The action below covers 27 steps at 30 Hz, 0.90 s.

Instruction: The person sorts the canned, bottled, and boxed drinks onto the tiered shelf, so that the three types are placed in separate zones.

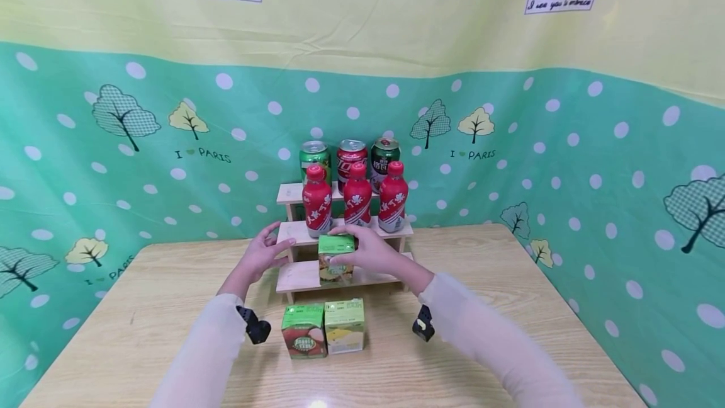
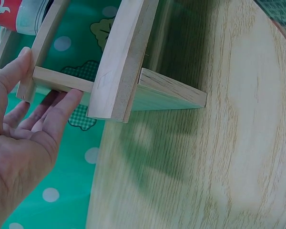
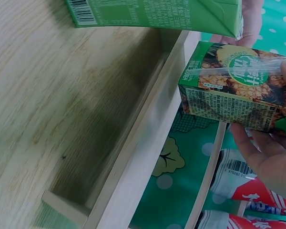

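Observation:
My right hand (image 1: pixel 370 250) pinches a green pineapple juice box (image 1: pixel 336 266) between thumb and fingers. That box (image 3: pixel 238 86) is upright at the lowest step of a wooden three-tier shelf (image 1: pixel 297 276); whether its base touches the board I cannot tell. At the shelf's left side, my left hand (image 1: pixel 265 254) has its thumb by the middle step and fingertips against the wooden side bar (image 2: pixel 62 79), in a loose curve. Two more juice boxes, one red and green (image 1: pixel 304 332) and one yellow-green (image 1: pixel 345 327), stand side by side on the table before the shelf.
Three red bottles (image 1: pixel 357 197) stand on the middle step, close behind my right hand. Three cans (image 1: pixel 351 159) line the top step. A patterned cloth (image 1: pixel 226 124) hangs behind and to the sides of the wooden table (image 1: pixel 164 307).

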Tool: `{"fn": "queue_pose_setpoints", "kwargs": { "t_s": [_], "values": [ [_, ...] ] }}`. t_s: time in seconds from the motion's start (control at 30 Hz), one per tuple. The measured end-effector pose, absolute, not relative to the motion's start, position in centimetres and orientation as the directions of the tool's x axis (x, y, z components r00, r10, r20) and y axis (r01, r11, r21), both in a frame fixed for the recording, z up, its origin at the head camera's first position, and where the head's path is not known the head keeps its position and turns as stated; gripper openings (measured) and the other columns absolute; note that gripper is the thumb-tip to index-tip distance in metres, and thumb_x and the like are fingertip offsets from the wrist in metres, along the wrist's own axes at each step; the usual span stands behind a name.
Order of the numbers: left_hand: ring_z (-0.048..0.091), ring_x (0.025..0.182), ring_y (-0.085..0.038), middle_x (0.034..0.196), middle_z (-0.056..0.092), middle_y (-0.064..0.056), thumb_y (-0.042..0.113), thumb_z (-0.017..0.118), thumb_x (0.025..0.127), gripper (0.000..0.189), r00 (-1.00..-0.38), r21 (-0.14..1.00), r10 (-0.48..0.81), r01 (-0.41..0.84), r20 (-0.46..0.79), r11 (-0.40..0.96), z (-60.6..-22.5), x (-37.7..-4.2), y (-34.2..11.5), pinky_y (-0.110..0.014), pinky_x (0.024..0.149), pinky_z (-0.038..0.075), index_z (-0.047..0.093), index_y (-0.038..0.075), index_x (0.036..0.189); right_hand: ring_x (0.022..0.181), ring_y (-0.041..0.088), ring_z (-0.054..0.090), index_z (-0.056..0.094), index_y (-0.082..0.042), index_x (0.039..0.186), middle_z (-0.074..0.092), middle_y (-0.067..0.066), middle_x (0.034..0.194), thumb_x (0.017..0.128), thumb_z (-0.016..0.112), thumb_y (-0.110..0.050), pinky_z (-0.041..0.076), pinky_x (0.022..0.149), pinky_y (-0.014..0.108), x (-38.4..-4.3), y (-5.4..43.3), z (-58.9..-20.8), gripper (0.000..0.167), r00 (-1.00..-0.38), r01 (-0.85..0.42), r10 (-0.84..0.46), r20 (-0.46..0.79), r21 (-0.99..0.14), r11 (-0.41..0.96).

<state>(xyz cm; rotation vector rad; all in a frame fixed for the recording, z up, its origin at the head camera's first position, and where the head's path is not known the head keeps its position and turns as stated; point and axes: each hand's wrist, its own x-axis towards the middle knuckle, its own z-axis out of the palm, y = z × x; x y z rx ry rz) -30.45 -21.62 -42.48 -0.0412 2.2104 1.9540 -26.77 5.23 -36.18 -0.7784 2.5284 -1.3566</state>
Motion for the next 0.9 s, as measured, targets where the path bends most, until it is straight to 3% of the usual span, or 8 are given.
{"fn": "queue_pose_setpoints", "kwargs": {
  "t_s": [0.27, 0.47, 0.9],
  "values": [
    [0.033, 0.134, -0.043, 0.152, 0.013, -0.03, 0.024, 0.059, 0.093, 0.081, -0.981, 0.982, 0.111, -0.143, -0.157, 0.126, -42.4, -30.3, -21.6, -0.047, 0.102, 0.044, 0.005, 0.016, 0.152, 0.116, 0.017, 0.053, 0.057, -0.028, 0.123, 0.05, 0.001, 0.138, 0.077, 0.077, -0.031, 0.048, 0.1, 0.038, -27.3, 4.0, -36.3, 0.05, -0.861, -0.358, -0.501, 0.089, -0.805, 0.473],
    [0.032, 0.134, -0.044, 0.152, 0.012, -0.03, 0.023, 0.058, 0.093, 0.08, -0.981, 0.981, 0.112, -0.147, -0.161, 0.124, -42.4, -30.3, -21.6, -0.047, 0.103, 0.044, 0.004, 0.016, 0.152, 0.109, 0.015, 0.055, 0.055, -0.028, 0.126, 0.056, -0.004, 0.125, 0.077, 0.077, -0.033, 0.05, 0.097, 0.037, -27.6, 3.3, -36.5, 0.054, -0.873, -0.337, -0.483, 0.068, -0.8, 0.497],
    [0.033, 0.134, -0.043, 0.152, 0.012, -0.029, 0.025, 0.06, 0.092, 0.082, -0.981, 0.981, 0.103, -0.15, -0.164, 0.125, -42.6, -30.6, -21.7, -0.046, 0.102, 0.045, 0.006, 0.016, 0.152, 0.11, 0.014, 0.055, 0.057, -0.027, 0.124, 0.055, -0.004, 0.123, 0.077, 0.077, -0.03, 0.049, 0.097, 0.037, -28.3, 2.4, -37.2, 0.052, -0.88, -0.323, -0.47, 0.065, -0.808, 0.493]
  ]
}}
